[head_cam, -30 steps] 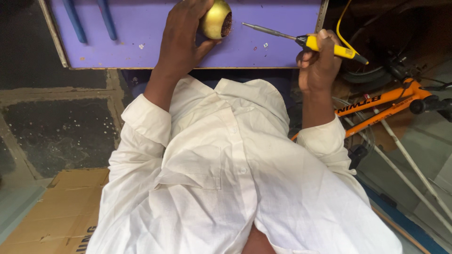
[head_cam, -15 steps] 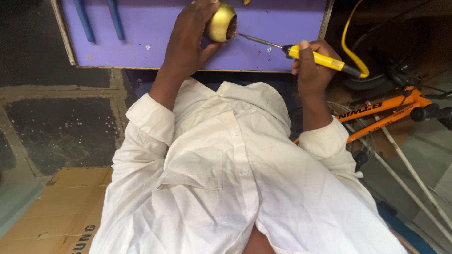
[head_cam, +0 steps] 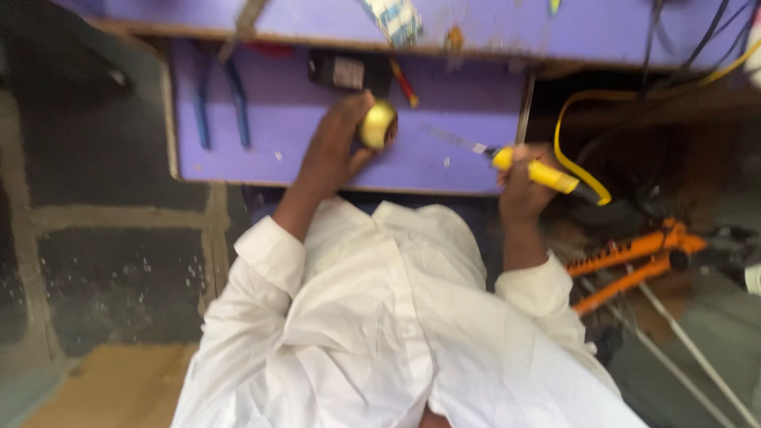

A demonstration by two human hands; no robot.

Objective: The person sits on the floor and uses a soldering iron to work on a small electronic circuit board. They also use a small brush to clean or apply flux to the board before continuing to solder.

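Note:
My left hand (head_cam: 337, 150) grips a small round brass-coloured part (head_cam: 378, 125) over the purple work surface (head_cam: 468, 162). My right hand (head_cam: 523, 186) holds a soldering iron (head_cam: 535, 170) by its yellow handle, its thin metal tip pointing left toward the round part and stopping short of it. A yellow cable (head_cam: 571, 135) loops up from the iron's rear end. Both arms are in white sleeves. The picture is blurred.
Blue-handled pliers (head_cam: 222, 99) and a small dark box (head_cam: 349, 71) lie on the purple board. A second purple shelf (head_cam: 555, 28) runs above it. An orange tool (head_cam: 634, 257) and white rods (head_cam: 690, 349) lie at right, cardboard (head_cam: 103, 388) at lower left.
The view has shifted, so hands and board sit lower in the frame and more of the upper shelf shows. Both hands keep their hold; the iron's tip stays pointed at the round part.

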